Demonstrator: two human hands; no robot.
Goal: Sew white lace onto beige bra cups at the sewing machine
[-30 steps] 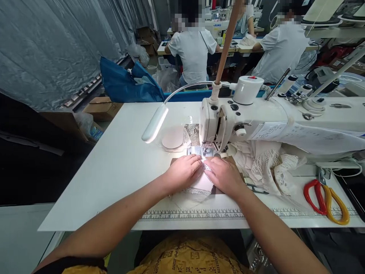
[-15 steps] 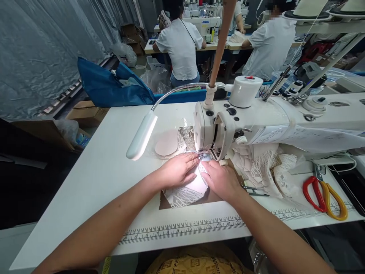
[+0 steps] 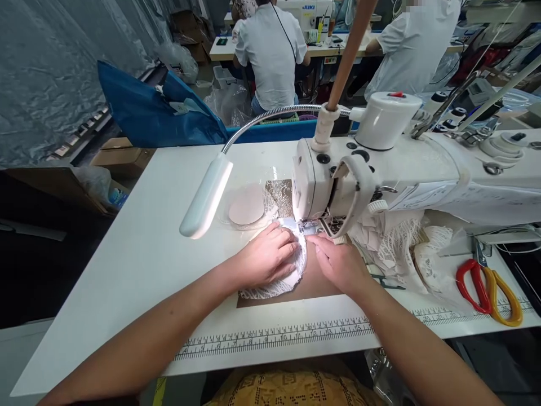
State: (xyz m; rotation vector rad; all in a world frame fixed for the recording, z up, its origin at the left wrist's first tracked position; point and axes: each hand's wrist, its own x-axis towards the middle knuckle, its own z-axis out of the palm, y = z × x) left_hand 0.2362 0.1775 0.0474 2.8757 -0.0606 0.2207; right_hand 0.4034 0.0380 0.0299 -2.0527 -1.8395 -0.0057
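Pressed the lace piece (image 3: 270,290) flat onto the brown board (image 3: 315,282) at centre frame with the left hand (image 3: 268,256), palm down, fingers loosely spread, clamped on nothing. Set the right hand (image 3: 340,262) just beside it, fingertips curled down at the lace's right edge; could not tell whether pinching the cloth or only pushing on it. Had the far tip of the piece at the presser foot (image 3: 310,225) of the white sewing machine (image 3: 380,169), in the glare of the gooseneck lamp (image 3: 205,194).

Judged the stitching partway at most, with nearly all the lace on the near side of the needle and none clearly visible past it.

Found open white table (image 3: 139,237) toward the left of the frame, out to the left rim. Found tighter room on the right: a heap of lace (image 3: 406,248) just beside the right wrist, small snips (image 3: 382,282) near the right forearm, red and yellow scissors (image 3: 486,285) farther right, close to the near rim. Noted a round pad (image 3: 245,206) behind the left hand, near the fingertips and under the lamp head. Noted a printed ruler (image 3: 274,335) along the near rim, crossed by both forearms. Saw two people in white shirts at other machines along the top of the frame, well apart from both hands.
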